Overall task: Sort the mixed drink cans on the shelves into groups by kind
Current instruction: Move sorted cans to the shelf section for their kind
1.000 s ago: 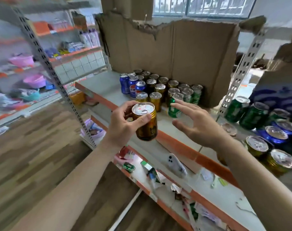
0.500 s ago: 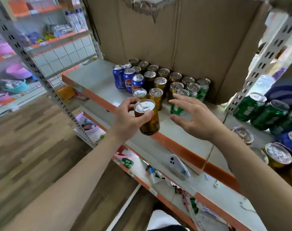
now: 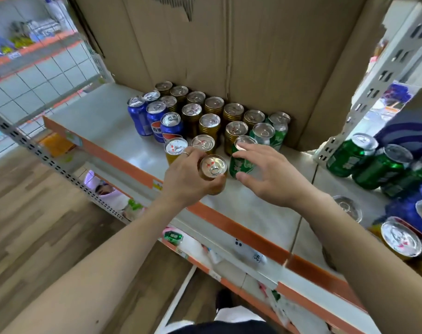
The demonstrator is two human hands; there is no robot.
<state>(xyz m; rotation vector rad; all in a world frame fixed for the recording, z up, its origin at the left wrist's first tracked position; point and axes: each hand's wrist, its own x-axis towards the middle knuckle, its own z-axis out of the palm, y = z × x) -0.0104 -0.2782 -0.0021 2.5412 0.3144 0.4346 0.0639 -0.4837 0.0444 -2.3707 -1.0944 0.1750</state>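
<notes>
now left hand (image 3: 183, 174) grips a gold can (image 3: 212, 166) above the grey shelf (image 3: 103, 126); right hand (image 3: 272, 174) spread open.

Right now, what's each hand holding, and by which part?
The left hand grips the gold can round its side, below the rim. The right hand touches the green can; whether it grips cannot be told.
</notes>
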